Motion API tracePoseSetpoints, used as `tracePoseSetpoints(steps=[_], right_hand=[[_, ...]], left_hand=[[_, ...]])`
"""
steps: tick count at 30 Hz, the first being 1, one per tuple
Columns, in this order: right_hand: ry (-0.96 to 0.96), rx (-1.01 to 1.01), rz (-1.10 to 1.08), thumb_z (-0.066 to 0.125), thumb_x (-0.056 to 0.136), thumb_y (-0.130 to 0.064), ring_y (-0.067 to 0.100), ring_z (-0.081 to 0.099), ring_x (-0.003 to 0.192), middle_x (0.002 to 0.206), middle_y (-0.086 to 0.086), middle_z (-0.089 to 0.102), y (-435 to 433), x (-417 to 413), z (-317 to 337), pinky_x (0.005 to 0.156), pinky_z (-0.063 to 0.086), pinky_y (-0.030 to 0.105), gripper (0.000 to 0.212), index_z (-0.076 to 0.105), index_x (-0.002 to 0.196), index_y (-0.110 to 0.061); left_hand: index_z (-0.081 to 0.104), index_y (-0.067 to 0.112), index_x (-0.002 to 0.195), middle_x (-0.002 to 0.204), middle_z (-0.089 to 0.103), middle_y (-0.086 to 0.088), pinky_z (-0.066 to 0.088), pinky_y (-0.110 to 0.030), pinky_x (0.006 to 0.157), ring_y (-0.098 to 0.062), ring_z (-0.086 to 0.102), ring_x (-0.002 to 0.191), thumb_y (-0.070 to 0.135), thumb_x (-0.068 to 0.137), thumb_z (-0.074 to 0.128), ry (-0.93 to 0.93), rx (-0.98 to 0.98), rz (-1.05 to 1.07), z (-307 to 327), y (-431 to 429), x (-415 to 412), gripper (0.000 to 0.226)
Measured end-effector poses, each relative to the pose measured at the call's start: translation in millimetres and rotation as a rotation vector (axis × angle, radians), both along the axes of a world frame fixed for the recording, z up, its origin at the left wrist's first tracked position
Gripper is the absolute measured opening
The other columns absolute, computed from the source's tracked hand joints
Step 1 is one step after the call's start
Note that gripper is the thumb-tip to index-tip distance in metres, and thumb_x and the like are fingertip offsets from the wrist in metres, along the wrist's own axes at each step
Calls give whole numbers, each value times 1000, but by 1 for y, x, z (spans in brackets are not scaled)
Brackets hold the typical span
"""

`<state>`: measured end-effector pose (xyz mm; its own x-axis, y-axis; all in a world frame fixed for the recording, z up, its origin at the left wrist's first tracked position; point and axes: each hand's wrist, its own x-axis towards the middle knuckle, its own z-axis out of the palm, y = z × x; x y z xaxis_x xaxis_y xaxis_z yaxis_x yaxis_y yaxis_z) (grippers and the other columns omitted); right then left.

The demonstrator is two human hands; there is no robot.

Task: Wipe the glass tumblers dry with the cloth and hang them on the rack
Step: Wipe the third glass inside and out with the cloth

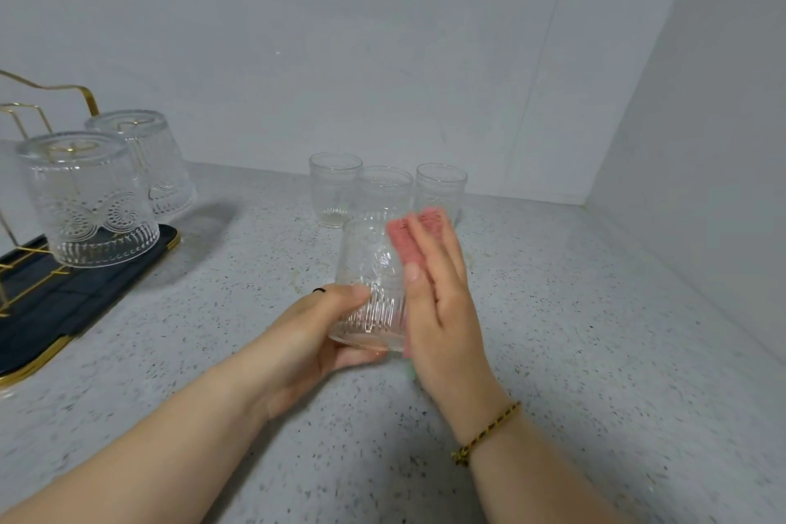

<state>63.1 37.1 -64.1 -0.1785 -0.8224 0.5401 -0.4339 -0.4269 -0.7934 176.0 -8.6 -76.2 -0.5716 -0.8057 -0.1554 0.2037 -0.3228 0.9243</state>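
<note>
Head camera, starting at the far left: a rack [51, 302] with a dark base, gold trim and gold wire posts sits at the edge of the speckled grey counter [574, 332]. Two patterned glass tumblers hang upside down on it. The front racked tumbler [89, 200] is nearer the camera, and the rear racked tumbler [144, 157] is just behind it and to its right.

Towards the middle, three more tumblers stand upright in a close row against the back wall [383, 55]: the left standing tumbler [335, 187], the middle standing tumbler [385, 189] and the right standing tumbler [441, 185].

In front of that row, above the counter, the left hand [314, 336] grips the held tumbler [370, 289]. Its thumb lies over the ribbed band and its fingers curl underneath. The wider end points back at the camera, so the mouth probably faces the person, though the glass is too blurred to be sure. A black ring [319, 290] shows on this hand.

Right of the glass, the right hand [438, 302] is flat with its fingers straight and together. It presses a pink cloth [419, 234] against the tumbler's right side, and the cloth pokes out past the fingertips. A braided bracelet [485, 434] circles that wrist.
</note>
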Motion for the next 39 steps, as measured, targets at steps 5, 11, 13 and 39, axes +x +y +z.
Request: tracePoseSetpoints(steps=[5, 11, 13, 39], right_hand=[[-445, 185, 123, 37, 86, -49, 8, 61, 90, 133, -8, 49, -1, -13, 4, 64, 54, 20, 37, 40, 122, -49], [-158, 152, 106, 30, 88, -49, 16, 56, 73, 139, -29, 24, 7, 12, -6, 63, 55, 35, 34, 21, 114, -69], [32, 62, 61, 25, 83, -59, 32, 53, 106, 135, -45, 1, 2, 15, -11, 90, 46, 53, 33, 20, 110, -75], [-338, -74, -59, 48, 90, -16, 0, 57, 65, 111, -16, 51, 2, 9, -4, 54, 45, 12, 30, 36, 102, -41]], left_hand=[[63, 0, 95, 89, 72, -20, 59, -30, 70, -26, 71, 76, 27, 62, 62, 129, 15, -26, 2, 8, -1, 43], [63, 4, 97, 91, 71, -14, 57, -28, 74, -18, 68, 77, 36, 60, 58, 48, -58, 166, 6, 0, 4, 49], [62, 2, 99, 89, 70, -14, 59, -26, 68, -17, 68, 74, 35, 56, 60, -27, -86, 150, 5, -1, 4, 54], [60, 6, 109, 88, 74, -4, 55, -30, 79, -17, 70, 82, 36, 47, 80, -130, -164, 98, 0, 4, 3, 71]])
